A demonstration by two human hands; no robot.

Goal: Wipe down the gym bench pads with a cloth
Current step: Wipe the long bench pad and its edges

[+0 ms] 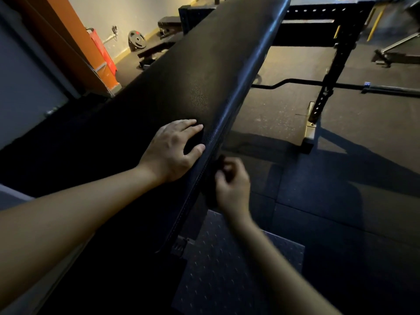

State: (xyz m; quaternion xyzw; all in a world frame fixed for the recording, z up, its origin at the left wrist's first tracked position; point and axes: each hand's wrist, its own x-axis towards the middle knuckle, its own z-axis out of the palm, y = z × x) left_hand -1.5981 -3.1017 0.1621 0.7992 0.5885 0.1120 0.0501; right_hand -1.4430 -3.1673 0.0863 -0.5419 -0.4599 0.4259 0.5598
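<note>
beneath the flat, released fingers [192, 126] of the left hand [170, 152] lies the bench pad [204, 71]. below them the right hand [231, 186] grasps a dark cloth [211, 189].

One bench pad [204, 71], one cloth [211, 187], two hands [172, 151] [231, 185]

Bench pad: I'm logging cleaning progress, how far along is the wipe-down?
Done: cannot tell; the bench pad shows no wipe marks. In hand: the right hand pinches what looks like a dark cloth at the pad's side edge, while the left hand rests flat on top. Left: likely the long top toward the far end.
</note>
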